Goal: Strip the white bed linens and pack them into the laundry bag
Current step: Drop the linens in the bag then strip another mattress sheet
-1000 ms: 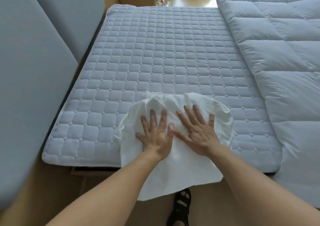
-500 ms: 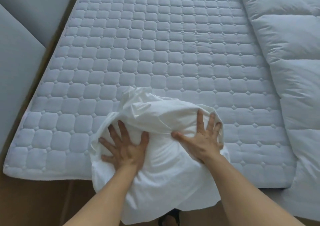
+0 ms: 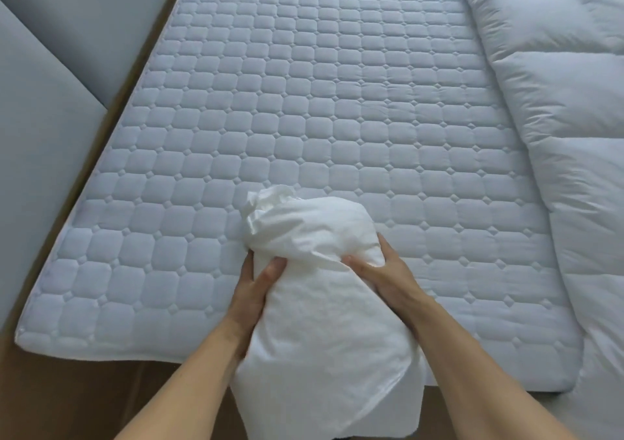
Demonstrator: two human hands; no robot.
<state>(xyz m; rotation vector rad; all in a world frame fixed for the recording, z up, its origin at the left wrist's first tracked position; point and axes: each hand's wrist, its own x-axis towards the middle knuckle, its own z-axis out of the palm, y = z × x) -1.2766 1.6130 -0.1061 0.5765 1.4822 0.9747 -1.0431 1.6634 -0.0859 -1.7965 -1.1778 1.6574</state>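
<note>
Bare forearms, ringless hands (image 3: 324, 291)

White linen (image 3: 314, 270) bunched narrower and taller than a second ago, no longer spread flat on the mattress (image 3: 304, 101). Left hand (image 3: 251, 291) and right hand (image 3: 381, 277) moved from flat on top to the bundle's sides, fingers now curled and closed round it. Sandalled foot no longer seen below.
</note>
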